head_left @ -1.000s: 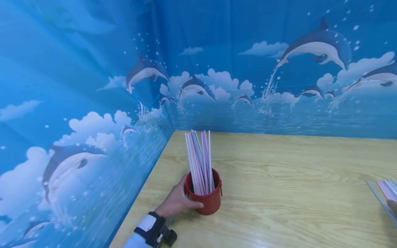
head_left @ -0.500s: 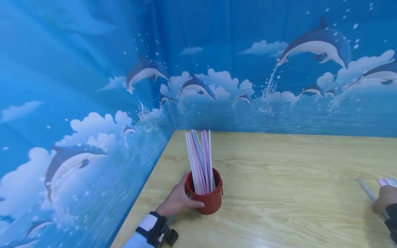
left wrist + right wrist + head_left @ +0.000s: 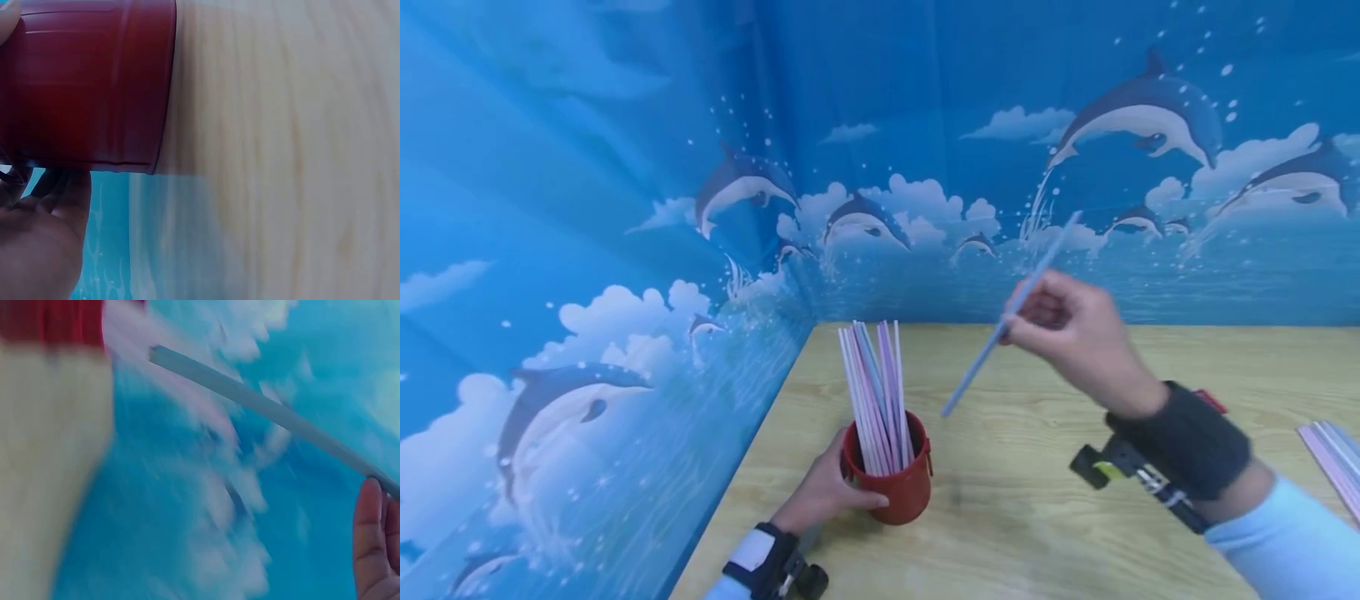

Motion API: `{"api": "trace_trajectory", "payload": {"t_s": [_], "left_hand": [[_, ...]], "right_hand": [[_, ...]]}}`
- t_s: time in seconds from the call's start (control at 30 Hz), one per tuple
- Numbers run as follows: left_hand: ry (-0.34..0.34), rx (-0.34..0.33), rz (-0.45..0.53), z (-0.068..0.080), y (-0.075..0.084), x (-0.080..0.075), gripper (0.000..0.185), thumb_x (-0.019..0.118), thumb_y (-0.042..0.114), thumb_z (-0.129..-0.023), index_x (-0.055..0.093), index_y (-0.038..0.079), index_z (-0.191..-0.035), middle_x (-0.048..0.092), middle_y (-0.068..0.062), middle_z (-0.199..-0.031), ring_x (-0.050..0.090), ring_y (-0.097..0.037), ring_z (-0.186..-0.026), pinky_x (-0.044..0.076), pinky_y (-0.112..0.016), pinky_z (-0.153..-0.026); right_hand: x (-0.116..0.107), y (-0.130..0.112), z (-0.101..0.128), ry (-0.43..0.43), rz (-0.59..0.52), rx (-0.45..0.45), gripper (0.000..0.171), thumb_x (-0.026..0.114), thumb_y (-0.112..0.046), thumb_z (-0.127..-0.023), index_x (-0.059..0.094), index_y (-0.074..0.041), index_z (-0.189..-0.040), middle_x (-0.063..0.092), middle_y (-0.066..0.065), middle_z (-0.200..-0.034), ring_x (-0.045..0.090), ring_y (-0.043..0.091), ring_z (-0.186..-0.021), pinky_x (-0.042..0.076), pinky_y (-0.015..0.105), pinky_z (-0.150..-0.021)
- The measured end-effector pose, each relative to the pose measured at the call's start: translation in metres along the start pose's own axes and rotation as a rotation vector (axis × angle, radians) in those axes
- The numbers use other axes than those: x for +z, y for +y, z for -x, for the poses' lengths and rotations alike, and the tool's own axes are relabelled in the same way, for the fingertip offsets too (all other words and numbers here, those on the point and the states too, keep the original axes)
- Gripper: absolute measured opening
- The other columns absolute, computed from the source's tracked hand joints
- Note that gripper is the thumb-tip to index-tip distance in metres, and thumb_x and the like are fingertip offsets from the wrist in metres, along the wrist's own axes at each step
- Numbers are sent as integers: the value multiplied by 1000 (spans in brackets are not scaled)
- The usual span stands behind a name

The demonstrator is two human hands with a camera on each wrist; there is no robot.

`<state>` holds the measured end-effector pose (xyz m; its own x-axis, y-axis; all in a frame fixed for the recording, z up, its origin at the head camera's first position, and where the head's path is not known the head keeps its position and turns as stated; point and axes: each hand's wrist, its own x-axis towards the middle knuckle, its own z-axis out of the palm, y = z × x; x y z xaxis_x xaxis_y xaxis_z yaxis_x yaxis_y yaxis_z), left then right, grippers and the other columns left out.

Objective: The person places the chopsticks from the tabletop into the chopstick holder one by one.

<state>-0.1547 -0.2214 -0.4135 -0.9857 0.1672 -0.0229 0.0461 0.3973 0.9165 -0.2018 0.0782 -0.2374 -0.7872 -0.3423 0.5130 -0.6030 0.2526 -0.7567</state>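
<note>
A red cup (image 3: 891,492) stands on the wooden table (image 3: 1075,517) near its left edge, with several pink, white and blue straws (image 3: 874,396) upright in it. My left hand (image 3: 823,496) grips the cup's left side; the cup (image 3: 87,84) fills the left wrist view, with that hand's fingers (image 3: 44,244) below it. My right hand (image 3: 1067,333) is raised above the table to the right of the cup and pinches one pale blue straw (image 3: 1000,333), tilted with its lower end toward the cup. In the right wrist view the straw (image 3: 262,406) runs out from the fingertips (image 3: 375,544).
More pink and white straws (image 3: 1333,462) lie flat at the table's right edge. Blue walls printed with dolphins (image 3: 1150,117) close off the left and back sides. Bare tabletop lies between the cup and the loose straws.
My right hand has come from the far right edge, lifted one blue straw and carried it left to just above and right of the cup. The left hand stays on the cup.
</note>
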Motion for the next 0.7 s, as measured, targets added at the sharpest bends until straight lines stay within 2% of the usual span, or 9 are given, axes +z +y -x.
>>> {"api": "trace_trajectory", "payload": {"t_s": [0.1, 0.2, 0.27, 0.37, 0.47, 0.53, 0.63, 0.7], "left_hand": [[3, 3, 4, 0, -1, 1, 92, 76, 34, -51, 22, 39, -125, 40, 17, -124, 40, -10, -115, 33, -46, -95], [-1, 12, -4, 2, -3, 2, 92, 77, 34, -52, 22, 39, -125, 40, 16, -124, 40, -11, -114, 33, -45, -96], [-3, 14, -12, 3, -5, 3, 92, 77, 33, -52, 22, 38, -125, 40, 15, -123, 41, -12, -113, 34, -44, -95], [-7, 23, -15, 5, -6, 4, 91, 77, 32, -52, 23, 38, -125, 42, 14, -122, 42, -13, -112, 35, -42, -95], [-6, 27, -8, 8, 1, 4, 89, 77, 30, -53, 25, 36, -125, 42, 13, -122, 42, -14, -112, 34, -42, -95], [-7, 17, -4, 10, 6, 4, 88, 77, 30, -53, 25, 36, -125, 42, 13, -122, 42, -14, -113, 34, -43, -96], [-11, 2, 0, 10, 7, 4, 89, 76, 30, -54, 24, 36, -125, 40, 13, -124, 40, -14, -115, 33, -45, -96], [-10, 12, -2, 7, 0, 3, 90, 76, 32, -54, 23, 37, -126, 40, 13, -125, 40, -14, -115, 33, -45, -96]], "right_hand": [[51, 10, -1, -110, -89, 23, 11, 60, -9, -74, 52, -8, -81, 60, 4, -76, 59, 12, -68, 52, 23, -63], [91, 29, 6, -198, -39, 90, 10, 59, -8, -71, 53, -10, -79, 59, 1, -75, 57, 8, -69, 50, 20, -62], [108, 41, 11, -242, 15, 113, 9, 58, -8, -70, 53, -10, -77, 58, -1, -72, 55, 7, -67, 49, 18, -60], [119, 51, 15, -279, 81, 136, 6, 57, -9, -72, 53, -8, -76, 58, -1, -68, 54, 6, -60, 47, 18, -52], [114, 54, 14, -298, 153, 174, 10, 58, -14, -75, 55, -6, -79, 59, 0, -63, 53, 6, -51, 45, 19, -44], [100, 56, 14, -298, 205, 221, 15, 59, -18, -77, 56, -6, -84, 60, 0, -61, 53, 9, -47, 44, 21, -42], [60, 70, 21, -268, 348, 252, 20, 59, -21, -77, 56, -5, -88, 61, 1, -62, 54, 10, -49, 44, 22, -43], [22, 86, 31, -240, 499, 257, 20, 58, -19, -77, 56, -2, -87, 61, 4, -63, 53, 11, -49, 43, 25, -43]]}}
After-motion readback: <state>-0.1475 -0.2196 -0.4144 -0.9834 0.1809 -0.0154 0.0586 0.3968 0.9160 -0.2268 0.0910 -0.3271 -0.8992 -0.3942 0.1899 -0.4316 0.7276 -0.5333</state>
